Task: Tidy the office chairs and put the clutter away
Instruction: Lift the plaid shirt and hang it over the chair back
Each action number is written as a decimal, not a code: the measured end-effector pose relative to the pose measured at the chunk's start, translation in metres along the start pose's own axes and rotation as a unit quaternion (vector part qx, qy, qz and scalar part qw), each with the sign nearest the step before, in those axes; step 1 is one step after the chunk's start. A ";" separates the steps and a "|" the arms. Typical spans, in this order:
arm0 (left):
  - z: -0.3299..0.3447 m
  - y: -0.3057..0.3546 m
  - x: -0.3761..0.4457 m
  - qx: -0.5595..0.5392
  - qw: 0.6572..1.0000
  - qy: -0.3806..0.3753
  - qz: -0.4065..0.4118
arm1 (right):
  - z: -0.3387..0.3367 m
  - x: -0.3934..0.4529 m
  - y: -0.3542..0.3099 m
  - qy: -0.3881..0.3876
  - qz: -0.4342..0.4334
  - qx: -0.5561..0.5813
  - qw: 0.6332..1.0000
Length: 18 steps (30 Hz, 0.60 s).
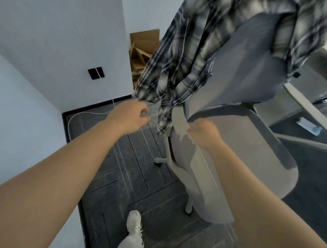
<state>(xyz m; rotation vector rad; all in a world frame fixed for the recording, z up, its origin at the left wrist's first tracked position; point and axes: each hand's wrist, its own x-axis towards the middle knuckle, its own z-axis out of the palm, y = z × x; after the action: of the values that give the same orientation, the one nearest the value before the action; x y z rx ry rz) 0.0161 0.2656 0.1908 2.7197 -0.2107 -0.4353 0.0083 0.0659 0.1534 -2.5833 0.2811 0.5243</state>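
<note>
Taking the grey office chair [238,141] as the landmark: far to its left a white wall [41,45] carries a black wall plate [96,73], and a thin white cable [79,115] loops over the dark carpet [135,169] along the black skirting. Behind the chair's left side, folded cardboard [143,49] is stacked in a gap between wall panels.

The left hand [130,117] reaches out just left of the chair's backrest, fingers curled in a loose pinch near the hanging corner of a plaid shirt [183,56]; whether the fingertips actually have the cloth is hard to make out. The shirt, dark blue and white check, is draped over the top of the backrest and hangs down its left side in folds, the hem ending near the chair's left armrest [179,122].

The right hand [203,132] is closed around that pale armrest, just below the shirt's lowest edge. Under the chair, a base leg with a castor [158,161] shows on the carpet, and nearer the viewer a white shoe [134,224] stands in front of the chair.

To the chair's right runs the pale edge of a desk [306,106], with a small white object [309,127] on the floor beneath it.
</note>
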 end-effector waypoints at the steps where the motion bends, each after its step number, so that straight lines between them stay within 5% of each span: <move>1: -0.008 0.004 -0.010 -0.004 1.000 0.018 -0.001 | -0.012 -0.008 -0.006 0.024 -0.014 0.008 1.000; 12: -0.096 0.057 -0.084 -0.002 0.990 0.137 0.021 | -0.118 -0.102 -0.074 0.227 -0.117 0.175 0.951; 18: -0.144 0.069 -0.077 0.030 0.986 0.156 0.050 | -0.160 -0.098 -0.114 0.252 -0.101 0.208 0.940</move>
<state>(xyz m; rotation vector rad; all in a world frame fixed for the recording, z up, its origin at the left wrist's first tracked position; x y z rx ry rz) -0.0150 0.2672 0.3650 2.7724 -0.2759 0.0285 0.0022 0.0944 0.3715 -2.2498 0.2557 -0.2595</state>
